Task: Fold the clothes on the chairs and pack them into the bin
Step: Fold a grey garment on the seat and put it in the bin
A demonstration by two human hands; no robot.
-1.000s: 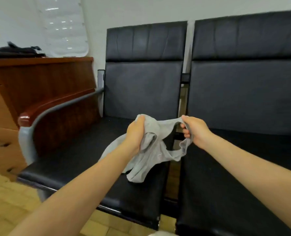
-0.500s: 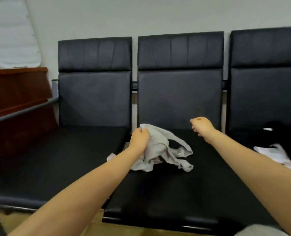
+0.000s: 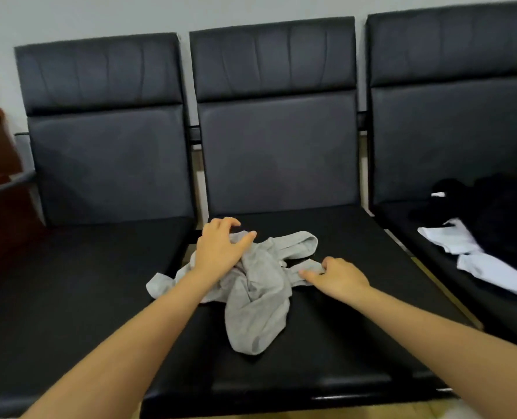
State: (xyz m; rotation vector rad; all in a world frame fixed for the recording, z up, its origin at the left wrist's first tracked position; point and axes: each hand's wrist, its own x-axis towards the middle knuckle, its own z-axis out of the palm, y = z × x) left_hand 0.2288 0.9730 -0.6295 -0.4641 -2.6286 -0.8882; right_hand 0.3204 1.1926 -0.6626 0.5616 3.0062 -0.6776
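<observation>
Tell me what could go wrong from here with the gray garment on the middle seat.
1. The gray garment lies bunched and twisted; folding without spreading it first would likely give a lumpy fold.
2. Its left corner lies at the gap beside the middle seat, under the left hand, and could slip in.
3. The right hand pinches only a thin strap; pulling there may stretch it rather than flatten the body.

A crumpled grey garment [image 3: 255, 294] lies unfolded on the middle chair [image 3: 327, 343], while black clothes [image 3: 493, 213] and white clothes [image 3: 475, 255] pile on the right chair [image 3: 451, 128].
</observation>
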